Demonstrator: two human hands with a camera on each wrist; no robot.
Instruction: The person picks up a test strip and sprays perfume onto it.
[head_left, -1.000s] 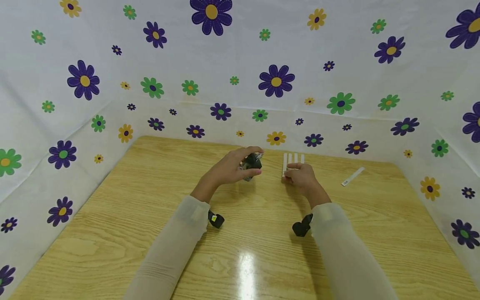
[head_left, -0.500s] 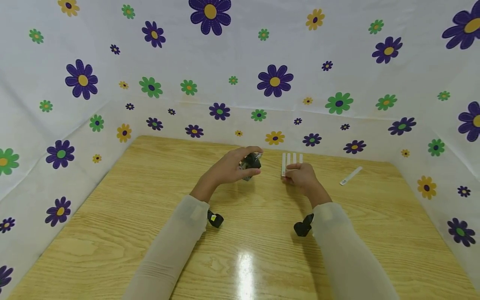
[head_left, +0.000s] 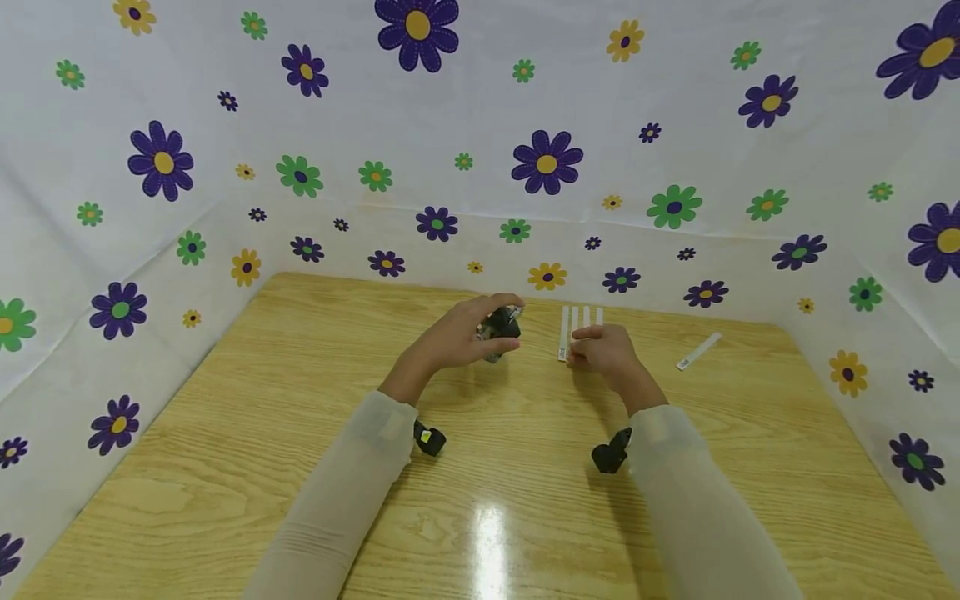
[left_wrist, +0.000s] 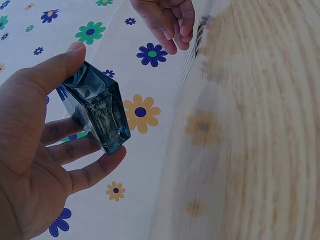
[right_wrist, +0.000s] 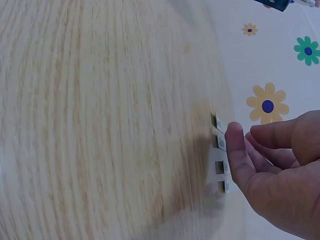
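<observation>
In the head view my left hand [head_left: 462,335] holds a small glass perfume bottle [head_left: 509,326] above the table, thumb on one side and fingers on the other. The left wrist view shows the bottle [left_wrist: 102,107] as dark blue, faceted glass, tilted. My right hand [head_left: 604,350] is low over a row of narrow white paper strips [head_left: 564,333], beside the leftmost one. In the right wrist view this hand [right_wrist: 280,170] has thumb and fingers apart with nothing seen between them; printed labels [right_wrist: 220,142] show at the strips' near ends. The hand hides part of the other strips.
One more white strip [head_left: 698,352] lies slantwise on the wooden table [head_left: 495,450] to the right. A white flowered cloth [head_left: 450,108] stands behind the table and along both sides. Each wrist wears a small black camera [head_left: 609,454].
The right fingers have come off the leftmost strip, whose labelled end now shows on the table. The left hand keeps the bottle in nearly the same place. The head view has shifted slightly.
</observation>
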